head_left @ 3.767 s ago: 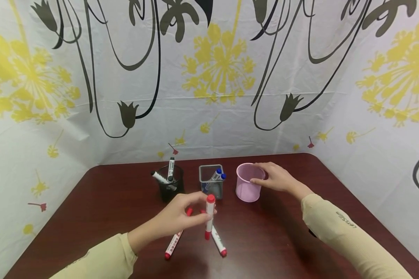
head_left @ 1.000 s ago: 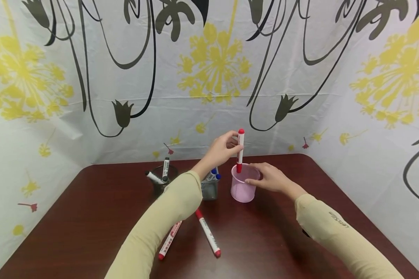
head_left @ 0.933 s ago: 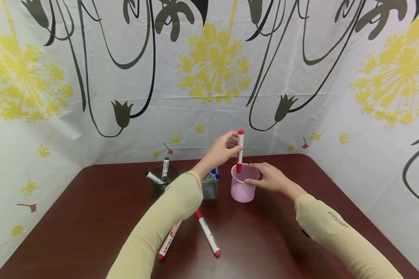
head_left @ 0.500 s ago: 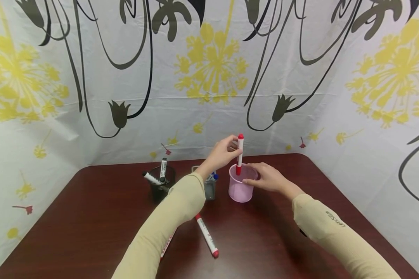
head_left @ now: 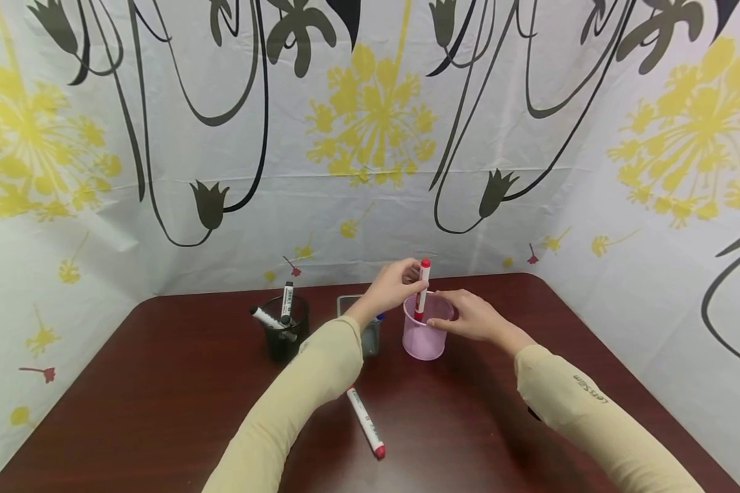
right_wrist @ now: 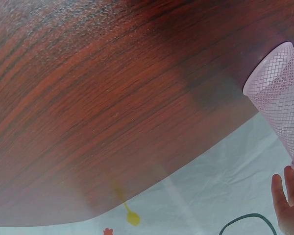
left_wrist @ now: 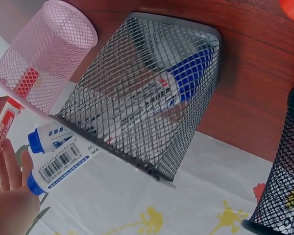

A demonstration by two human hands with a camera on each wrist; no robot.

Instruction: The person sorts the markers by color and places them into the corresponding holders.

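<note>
My left hand (head_left: 387, 287) pinches a red whiteboard marker (head_left: 424, 277), held nearly upright. The marker's red lower end is inside the mouth of a pink mesh pen cup (head_left: 423, 342). My right hand (head_left: 473, 316) holds this cup at the right side of its rim, thumb at the front. In the left wrist view, the red marker (left_wrist: 4, 129) shows its red end through the pink mesh. The right wrist view catches part of the pink cup (right_wrist: 279, 105), with fingers of the right hand (right_wrist: 288, 208) at its rim.
A grey mesh pen cup (left_wrist: 147, 93) with blue markers (left_wrist: 63, 164) stands left of the pink one, partly behind my left arm. Further left is a black mesh cup (head_left: 280, 349) with black markers (head_left: 288, 301). Another red marker (head_left: 365, 421) lies on the table (head_left: 456, 438).
My left hand has carried the red marker from the table's middle to the pink cup, then lowered it into the mouth. The left arm now covers the other lying red marker.
</note>
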